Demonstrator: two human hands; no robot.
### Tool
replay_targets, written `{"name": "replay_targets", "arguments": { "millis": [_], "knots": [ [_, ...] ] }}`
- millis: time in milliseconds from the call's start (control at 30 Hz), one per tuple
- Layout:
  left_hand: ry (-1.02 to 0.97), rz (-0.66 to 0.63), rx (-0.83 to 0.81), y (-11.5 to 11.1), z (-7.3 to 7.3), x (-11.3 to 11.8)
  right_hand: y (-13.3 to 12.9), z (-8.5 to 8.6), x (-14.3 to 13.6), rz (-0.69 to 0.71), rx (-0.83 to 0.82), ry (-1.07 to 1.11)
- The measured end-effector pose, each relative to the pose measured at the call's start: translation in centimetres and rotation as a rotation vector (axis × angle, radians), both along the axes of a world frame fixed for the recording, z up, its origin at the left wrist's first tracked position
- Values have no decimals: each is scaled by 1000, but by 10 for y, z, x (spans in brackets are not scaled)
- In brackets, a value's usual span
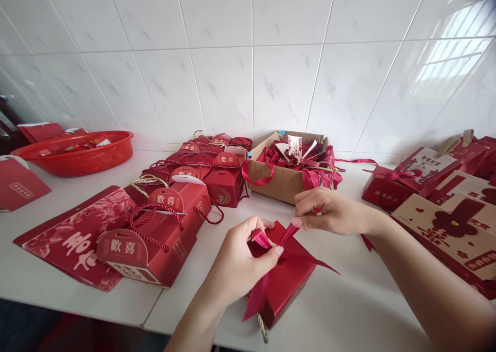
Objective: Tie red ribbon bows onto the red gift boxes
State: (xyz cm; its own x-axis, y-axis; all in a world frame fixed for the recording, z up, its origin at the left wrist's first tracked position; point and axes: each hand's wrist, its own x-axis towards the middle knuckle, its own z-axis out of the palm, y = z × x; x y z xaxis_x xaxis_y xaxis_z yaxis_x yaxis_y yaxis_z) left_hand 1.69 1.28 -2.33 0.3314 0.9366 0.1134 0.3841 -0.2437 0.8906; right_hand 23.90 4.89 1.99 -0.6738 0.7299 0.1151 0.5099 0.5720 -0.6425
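In the head view a red gift box (291,285) lies on the white table, with a dark red satin ribbon (259,301) around its top. My left hand (248,261) pinches a loop of that ribbon between thumb and fingers, over the left part of the box. Above the far edge of the box, my right hand (329,211) is closed on another part of the same ribbon and holds it taut. One loose ribbon tail reaches to the right, the other hangs toward the front. A twisted cord end (262,328) sticks out under the near edge.
A cardboard box (276,180) of ribbons and cards stands behind. Several red handled boxes (225,184) and a flat red bag (73,238) lie to the left, beyond them a red basin (81,161). Cream and red boxes (449,228) are stacked on the right. A tiled wall (287,83) closes the back.
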Motion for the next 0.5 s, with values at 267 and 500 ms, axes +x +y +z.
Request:
{"name": "replay_targets", "arguments": {
  "millis": [267, 500],
  "knots": [
    [-104, -30, -75, 2, 4, -3, -6, 6, 2, -74, -122, -101],
    [-395, -144, -202, 8, 1, -3, -17, 13, -3, -208, -78, 42]
  ]
}}
